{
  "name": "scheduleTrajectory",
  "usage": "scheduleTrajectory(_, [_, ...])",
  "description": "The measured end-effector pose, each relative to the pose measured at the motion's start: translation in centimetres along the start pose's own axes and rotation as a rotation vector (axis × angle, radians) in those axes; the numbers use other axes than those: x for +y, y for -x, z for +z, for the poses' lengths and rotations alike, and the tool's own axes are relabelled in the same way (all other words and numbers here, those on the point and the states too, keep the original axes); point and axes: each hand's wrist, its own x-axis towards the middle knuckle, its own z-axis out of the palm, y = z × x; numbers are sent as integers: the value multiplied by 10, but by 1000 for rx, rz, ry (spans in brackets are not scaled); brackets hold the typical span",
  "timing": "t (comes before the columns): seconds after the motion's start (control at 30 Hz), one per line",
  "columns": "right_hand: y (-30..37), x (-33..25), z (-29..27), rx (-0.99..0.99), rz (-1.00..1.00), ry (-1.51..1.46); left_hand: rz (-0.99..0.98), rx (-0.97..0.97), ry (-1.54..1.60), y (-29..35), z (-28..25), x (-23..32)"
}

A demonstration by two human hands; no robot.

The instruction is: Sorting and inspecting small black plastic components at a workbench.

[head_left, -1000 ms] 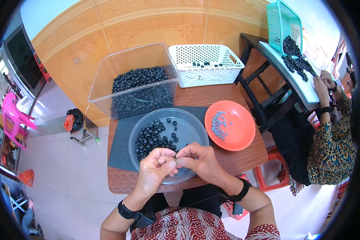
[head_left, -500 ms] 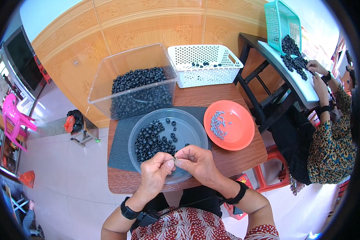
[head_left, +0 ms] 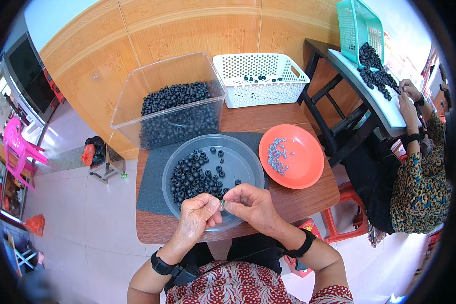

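Observation:
My left hand (head_left: 198,211) and my right hand (head_left: 254,206) meet over the near rim of a round, see-through grey basin (head_left: 245,157). Both have thumb and forefinger pinched together around one tiny silvery piece (head_left: 221,204), mostly hidden by the fingertips. Inside the basin, small black rounded parts with holes (head_left: 190,177) are heaped on the left, and a few lie loose toward the right. An orange-red plate (head_left: 309,164) to the right holds many tiny silvery pieces (head_left: 276,158).
Behind the basin stand a clear bin (head_left: 117,121) of black parts and a white perforated basket (head_left: 268,96) with a few. At right, a co-worker's hands (head_left: 410,96) work at a white board (head_left: 390,112) with black parts and a tipped green basket (head_left: 354,30).
My hands stay almost in place, with slightly shifted fingers, and the silvery piece shows more between them. The co-worker's hands have moved right. A blurred dark shape has appeared at the lower left.

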Motion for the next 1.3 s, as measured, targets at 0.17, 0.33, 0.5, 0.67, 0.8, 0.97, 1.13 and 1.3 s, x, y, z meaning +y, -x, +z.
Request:
scheduleTrajectory(0.17, [1, 1, -6, 8, -1, 48, -28, -6, -99, 2, -1, 2])
scheduleTrajectory(0.33, [0, 1, -15, 105, -90, 103, 123, 5, -587, 1, -1, 10])
scheduleTrajectory(0.5, [-1, -6, -28, 203, -144, 171, 548, 130, -890, -7, -2, 8])
scheduleTrajectory(0.67, [1, -6, -36, 293, -116, 64, 632, 16, -958, -22, 10, 15])
scheduleTrajectory(0.8, [3, -12, -39, 329, -98, 43, 725, 35, -1085, -39, 25, 15])
scheduleTrajectory(0.97, [3, -20, -40, 357, -79, 9, 791, -6, -1280, -74, 32, -3])
scheduleTrajectory(1.13, [4, -19, -39, 365, -100, -5, 847, -197, -1464, -84, 43, -3])
scheduleTrajectory(1.3, [5, -21, -37, 353, -97, 15, 740, -198, -1268, -78, 32, 8])
